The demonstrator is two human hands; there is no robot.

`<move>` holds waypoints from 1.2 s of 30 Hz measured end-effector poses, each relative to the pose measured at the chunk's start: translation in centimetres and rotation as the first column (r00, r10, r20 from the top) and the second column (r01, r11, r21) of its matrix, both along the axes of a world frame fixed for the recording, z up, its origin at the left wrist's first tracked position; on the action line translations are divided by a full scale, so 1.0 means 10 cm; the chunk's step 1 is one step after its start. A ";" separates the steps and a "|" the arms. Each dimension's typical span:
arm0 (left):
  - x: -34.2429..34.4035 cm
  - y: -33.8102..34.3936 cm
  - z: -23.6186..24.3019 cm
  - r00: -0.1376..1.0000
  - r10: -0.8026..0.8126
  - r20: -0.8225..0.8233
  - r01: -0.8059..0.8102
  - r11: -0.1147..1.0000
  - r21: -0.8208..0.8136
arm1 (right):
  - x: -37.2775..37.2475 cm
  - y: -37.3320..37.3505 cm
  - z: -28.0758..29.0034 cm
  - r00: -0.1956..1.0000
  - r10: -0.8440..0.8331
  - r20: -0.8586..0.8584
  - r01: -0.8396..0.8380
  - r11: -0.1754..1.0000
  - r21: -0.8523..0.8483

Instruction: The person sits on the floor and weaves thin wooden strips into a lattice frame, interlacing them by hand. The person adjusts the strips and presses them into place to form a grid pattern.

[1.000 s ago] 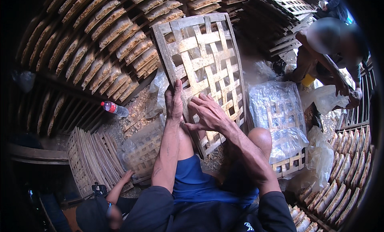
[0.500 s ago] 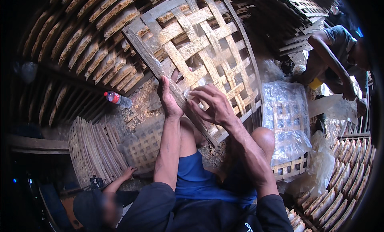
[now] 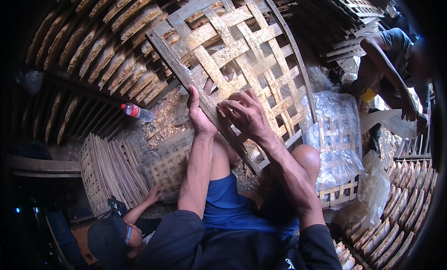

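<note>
A bamboo lattice tray (image 3: 171,60) with a dark wooden frame is tilted up over my knees, its woven strips crusted with pale crumbs. My left hand (image 3: 201,118) is closed round the frame's near left rail, thumb on the near side and fingers reaching behind. Against the same rail, just to the right, my right hand (image 3: 250,116) has its fingers bent and pinched together at the inner edge. Whatever lies between those fingertips is hidden.
Racks of filled trays (image 3: 93,51) rise at the upper left; more filled trays (image 3: 386,232) stand lower right. Plastic sheeting (image 3: 333,116) covers a tray on the right. A bottle (image 3: 137,112) and stacked lattice trays (image 3: 109,172) are left. Co-workers sit lower left and upper right.
The tray has shifted slightly right, with my left hand still on its rail. My right hand's fingers have drawn closer together. The lower-left person's head and hand have moved.
</note>
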State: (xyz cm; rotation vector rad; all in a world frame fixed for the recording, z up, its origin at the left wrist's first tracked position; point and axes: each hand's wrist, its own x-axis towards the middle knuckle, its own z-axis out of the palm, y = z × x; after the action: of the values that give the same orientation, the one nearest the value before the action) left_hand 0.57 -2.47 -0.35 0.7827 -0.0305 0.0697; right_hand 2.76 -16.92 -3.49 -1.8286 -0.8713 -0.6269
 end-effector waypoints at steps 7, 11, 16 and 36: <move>0.00 0.00 -0.04 1.000 0.007 -0.014 -0.006 1.000 0.012 | 0.00 0.00 -0.03 0.997 0.009 0.079 -0.007 1.000 -0.017; 0.01 0.00 -0.07 1.000 0.002 -0.028 -0.003 1.000 -0.026 | -0.01 0.09 -0.01 0.995 -0.038 0.096 0.042 0.998 -0.037; 0.02 0.01 -0.07 1.000 0.000 -0.024 0.000 1.000 0.028 | 0.02 0.10 0.06 0.999 -0.021 0.029 0.021 1.000 -0.001; -0.02 0.03 -0.06 0.988 -0.151 0.038 0.155 0.972 -0.176 | -0.04 0.23 0.27 0.995 -0.096 0.014 0.094 0.992 0.080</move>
State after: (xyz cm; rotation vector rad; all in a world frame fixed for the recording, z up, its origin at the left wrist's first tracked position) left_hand 0.40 -2.16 -1.00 0.5978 -0.1064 -0.0637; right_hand 2.33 -14.60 -0.80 -1.8030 -0.7640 -0.7292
